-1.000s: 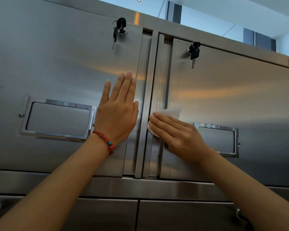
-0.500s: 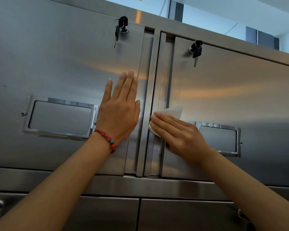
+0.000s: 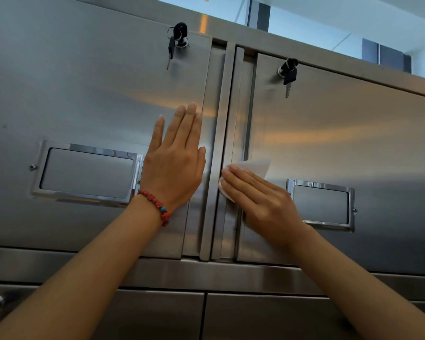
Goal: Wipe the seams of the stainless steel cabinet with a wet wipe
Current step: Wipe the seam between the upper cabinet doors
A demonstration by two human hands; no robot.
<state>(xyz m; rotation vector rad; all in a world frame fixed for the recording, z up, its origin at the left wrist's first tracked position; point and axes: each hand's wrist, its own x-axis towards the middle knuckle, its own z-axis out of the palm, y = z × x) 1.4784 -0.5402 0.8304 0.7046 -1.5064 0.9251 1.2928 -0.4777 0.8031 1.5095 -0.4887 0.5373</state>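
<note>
Since a second ago, both hands are sitting slightly higher on the cabinet (image 3: 84, 89). The left hand (image 3: 174, 168) is lying flat, fingers straight, on the left door. The right hand (image 3: 260, 202) is pressing the white wipe (image 3: 253, 166) with straight fingers against the middle seam (image 3: 227, 133).

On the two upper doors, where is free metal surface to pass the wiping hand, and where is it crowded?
Free: the right steel door between its hanging key and chrome label frame; the left steel door above its label frame. Crowded: the centre seam strips, where the flat left hand and the right hand pressing the white wet wipe sit.
</note>
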